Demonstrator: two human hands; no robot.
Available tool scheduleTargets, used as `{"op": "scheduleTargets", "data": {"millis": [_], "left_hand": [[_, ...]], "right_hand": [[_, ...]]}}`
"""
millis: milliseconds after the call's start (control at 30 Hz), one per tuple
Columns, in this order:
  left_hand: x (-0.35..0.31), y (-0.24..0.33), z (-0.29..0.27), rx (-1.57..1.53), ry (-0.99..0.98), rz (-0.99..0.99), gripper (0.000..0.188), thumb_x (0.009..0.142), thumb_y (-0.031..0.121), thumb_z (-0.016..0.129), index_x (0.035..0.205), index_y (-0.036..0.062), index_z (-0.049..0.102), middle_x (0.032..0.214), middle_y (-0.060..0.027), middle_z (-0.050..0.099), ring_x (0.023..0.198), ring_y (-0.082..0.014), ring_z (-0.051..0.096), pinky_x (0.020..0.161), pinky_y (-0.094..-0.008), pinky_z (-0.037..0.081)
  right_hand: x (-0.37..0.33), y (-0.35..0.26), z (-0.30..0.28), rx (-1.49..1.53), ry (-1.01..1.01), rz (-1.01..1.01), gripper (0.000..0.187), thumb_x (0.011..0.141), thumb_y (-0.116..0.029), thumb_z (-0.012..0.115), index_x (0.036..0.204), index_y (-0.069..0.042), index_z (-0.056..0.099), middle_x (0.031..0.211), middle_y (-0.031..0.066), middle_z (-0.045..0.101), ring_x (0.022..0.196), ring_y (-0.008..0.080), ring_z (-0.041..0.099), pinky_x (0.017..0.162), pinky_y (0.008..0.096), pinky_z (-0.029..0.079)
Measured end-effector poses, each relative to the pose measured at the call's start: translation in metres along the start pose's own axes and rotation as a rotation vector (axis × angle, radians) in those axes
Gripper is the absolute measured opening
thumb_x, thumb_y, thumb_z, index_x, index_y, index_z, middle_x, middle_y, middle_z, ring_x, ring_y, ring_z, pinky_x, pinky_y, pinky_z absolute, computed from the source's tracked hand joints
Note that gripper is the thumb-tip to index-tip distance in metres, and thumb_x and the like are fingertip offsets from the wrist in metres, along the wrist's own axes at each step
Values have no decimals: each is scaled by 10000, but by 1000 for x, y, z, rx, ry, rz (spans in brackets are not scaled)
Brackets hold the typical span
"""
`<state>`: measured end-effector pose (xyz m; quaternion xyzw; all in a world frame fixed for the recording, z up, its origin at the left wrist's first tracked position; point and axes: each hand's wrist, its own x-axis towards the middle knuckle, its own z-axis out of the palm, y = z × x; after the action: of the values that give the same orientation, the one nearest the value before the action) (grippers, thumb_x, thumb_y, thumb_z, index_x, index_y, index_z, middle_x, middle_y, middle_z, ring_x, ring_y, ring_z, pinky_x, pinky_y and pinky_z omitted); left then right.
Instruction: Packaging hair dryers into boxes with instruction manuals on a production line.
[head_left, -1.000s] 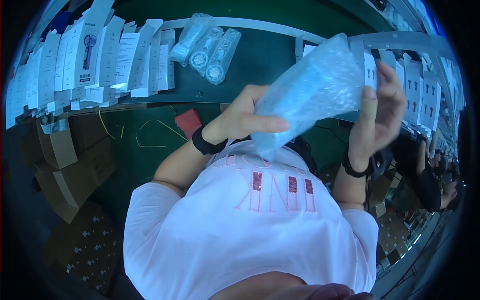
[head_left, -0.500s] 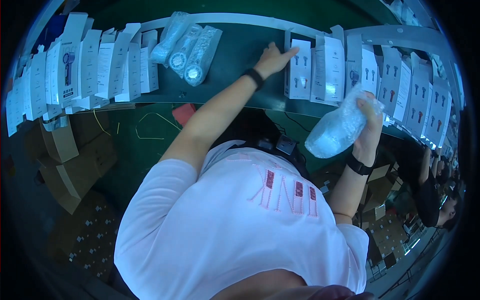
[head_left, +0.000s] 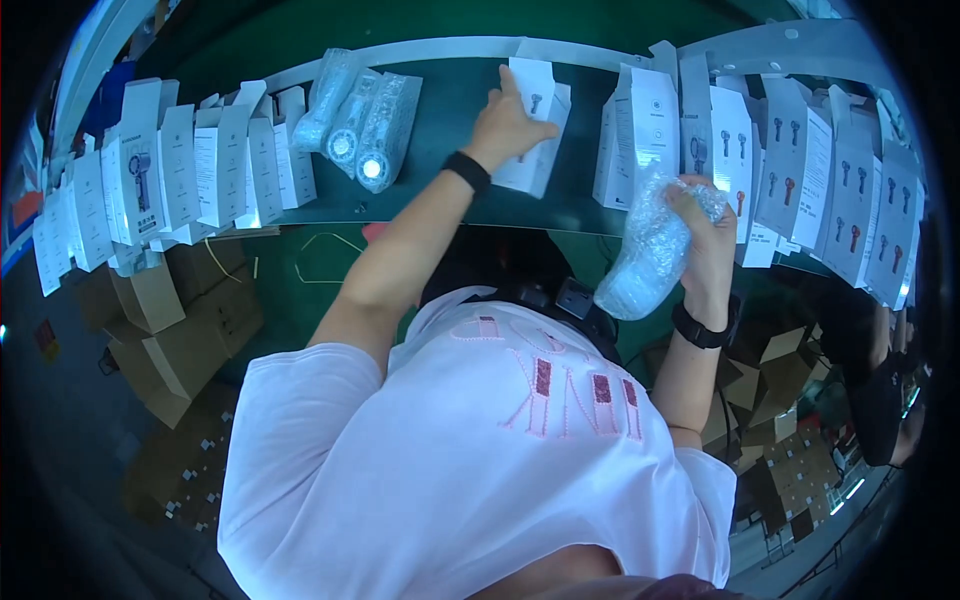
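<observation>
My left hand (head_left: 505, 128) grips a white carton (head_left: 545, 160) with small printed pictures of a handheld device, its thumb across the front and a finger along the left edge. This carton stands on the dark green table, a little apart from the row on the right. In front of that row my right hand (head_left: 708, 228) is closed round one end of a bubble-wrapped item (head_left: 648, 255). The item slants down and left over the table's near edge; what is inside the wrap cannot be made out. A dark band sits on each wrist.
Three bubble-wrapped cylinders (head_left: 385, 130) lie left of centre on the table (head_left: 440, 205). White cartons stand in a row at the left (head_left: 140, 170) and another at the right (head_left: 790, 160), several with raised flaps. Brown cardboard boxes (head_left: 185, 330) are on the floor; another person (head_left: 868, 375) is at the far right.
My left hand has drawn one white carton leftward, away from the right row. My right hand has shifted slightly left with the bubble-wrapped item, now held more upright.
</observation>
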<state>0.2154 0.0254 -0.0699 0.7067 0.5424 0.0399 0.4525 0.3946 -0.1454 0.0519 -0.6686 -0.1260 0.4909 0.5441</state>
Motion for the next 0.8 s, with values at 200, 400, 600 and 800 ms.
{"op": "scheduleTargets", "data": {"millis": [200, 400, 600, 800], "left_hand": [[30, 9, -79, -458, -703, -40, 545, 828, 489, 630, 1107, 21, 650, 957, -68, 687, 721, -116, 647, 646, -226, 508], [16, -52, -114, -871, -797, -153, 364, 905, 362, 609, 1192, 139, 591, 1069, -31, 636, 875, -121, 643, 709, -239, 526], [-48, -63, -142, -997, -998, -531, 461, 838, 205, 630, 1231, -11, 522, 1166, -128, 621, 985, -189, 650, 869, -318, 524], [-111, -40, -105, -1281, -882, -220, 461, 857, 229, 619, 1244, -7, 537, 1121, -111, 638, 971, -174, 647, 813, -276, 523]], "right_hand": [[13, 5, 4, -37, -44, 15, 231, 805, -81, 682, 1024, -21, 640, 882, 73, 655, 772, 152, 630, 695, 287, 504], [15, -2, 11, 3, -38, 11, 274, 811, -80, 672, 1072, -14, 624, 908, 76, 650, 787, 162, 629, 705, 286, 502], [18, -37, 7, 62, 42, -115, 308, 839, -148, 685, 1106, -19, 604, 991, 86, 640, 870, 174, 630, 756, 291, 505], [5, -98, 64, 350, 79, -615, 274, 900, -181, 622, 1103, 0, 591, 1061, 118, 637, 969, 226, 634, 856, 362, 511]]}}
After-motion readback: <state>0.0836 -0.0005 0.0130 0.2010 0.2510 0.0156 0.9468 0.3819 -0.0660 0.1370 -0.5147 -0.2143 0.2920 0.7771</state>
